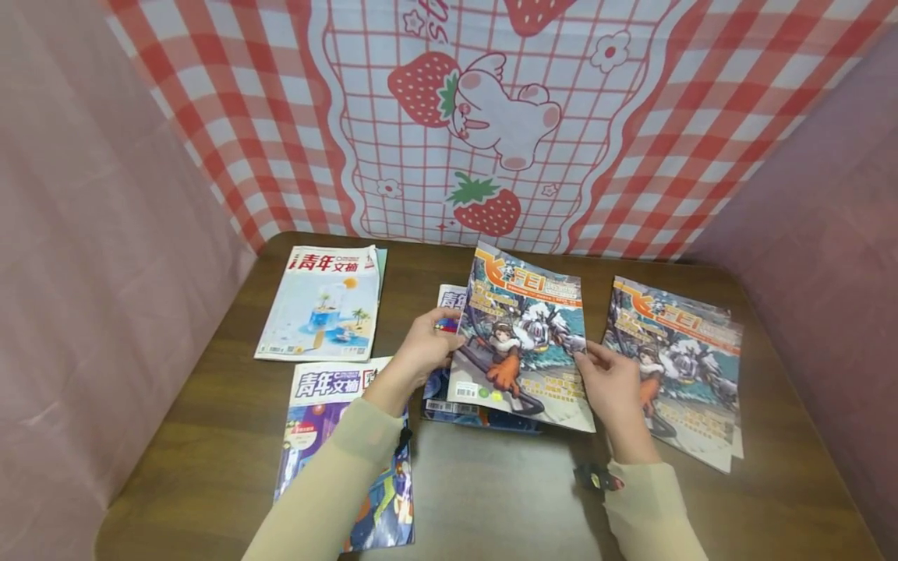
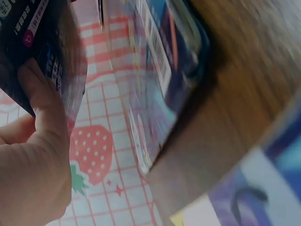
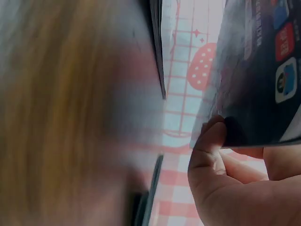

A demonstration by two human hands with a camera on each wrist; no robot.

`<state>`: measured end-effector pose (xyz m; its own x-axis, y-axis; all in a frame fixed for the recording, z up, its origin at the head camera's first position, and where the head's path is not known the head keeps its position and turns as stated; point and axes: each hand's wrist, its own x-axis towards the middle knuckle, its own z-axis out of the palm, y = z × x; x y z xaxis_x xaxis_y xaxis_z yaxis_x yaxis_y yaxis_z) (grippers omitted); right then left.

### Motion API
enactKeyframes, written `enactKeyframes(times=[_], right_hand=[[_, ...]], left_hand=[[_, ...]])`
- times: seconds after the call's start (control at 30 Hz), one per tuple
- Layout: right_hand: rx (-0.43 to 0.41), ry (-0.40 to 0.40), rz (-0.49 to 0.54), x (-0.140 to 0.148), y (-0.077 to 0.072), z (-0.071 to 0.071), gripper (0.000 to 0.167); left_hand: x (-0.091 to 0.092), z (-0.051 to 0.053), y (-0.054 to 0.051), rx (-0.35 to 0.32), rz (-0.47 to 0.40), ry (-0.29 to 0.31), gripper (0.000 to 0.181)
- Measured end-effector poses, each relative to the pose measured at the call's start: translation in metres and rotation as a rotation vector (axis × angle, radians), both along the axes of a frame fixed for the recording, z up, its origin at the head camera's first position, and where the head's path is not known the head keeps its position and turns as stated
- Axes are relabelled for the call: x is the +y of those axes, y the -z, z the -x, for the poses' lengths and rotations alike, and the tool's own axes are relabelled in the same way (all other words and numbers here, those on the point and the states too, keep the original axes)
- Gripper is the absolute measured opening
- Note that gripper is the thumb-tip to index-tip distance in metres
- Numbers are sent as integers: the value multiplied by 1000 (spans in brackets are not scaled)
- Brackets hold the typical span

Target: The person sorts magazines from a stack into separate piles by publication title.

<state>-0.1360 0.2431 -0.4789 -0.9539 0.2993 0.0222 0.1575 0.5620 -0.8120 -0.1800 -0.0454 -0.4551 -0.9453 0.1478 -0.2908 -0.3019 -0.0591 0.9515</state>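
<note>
A magazine with an orange "FEI" title [image 1: 519, 343] is lifted and tilted over the middle of the table, gripped at both side edges. My left hand [image 1: 424, 347] pinches its left edge; in the left wrist view that thumb [image 2: 44, 96] lies against a dark page side. At the right edge, my right hand [image 1: 613, 382] pinches the cover between thumb and fingers. The right wrist view shows the magazine's dark back [image 3: 263, 94] beside the hand [image 3: 235, 183]. Beneath it lies a small pile of blue and purple magazines [image 1: 449, 407], partly hidden.
To the right, a matching FEI magazine [image 1: 677, 366] lies on other copies. A magazine with a beach cover [image 1: 323, 308] lies at the far left, over another. Nearer, a purple magazine [image 1: 302, 417] is partly under my left arm. A strawberry-print cloth [image 1: 484, 117] hangs behind the wooden table [image 1: 203, 436].
</note>
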Motion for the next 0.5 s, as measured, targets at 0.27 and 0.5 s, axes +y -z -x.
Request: enactKeyframes(times=[0.27, 0.5], right_hand=[[-30, 67, -1, 17, -12, -14, 46], [-25, 138, -22, 30, -20, -20, 45]], left_hand=[[31, 2, 0, 182, 209, 13, 46], [53, 5, -1, 211, 268, 40, 46]])
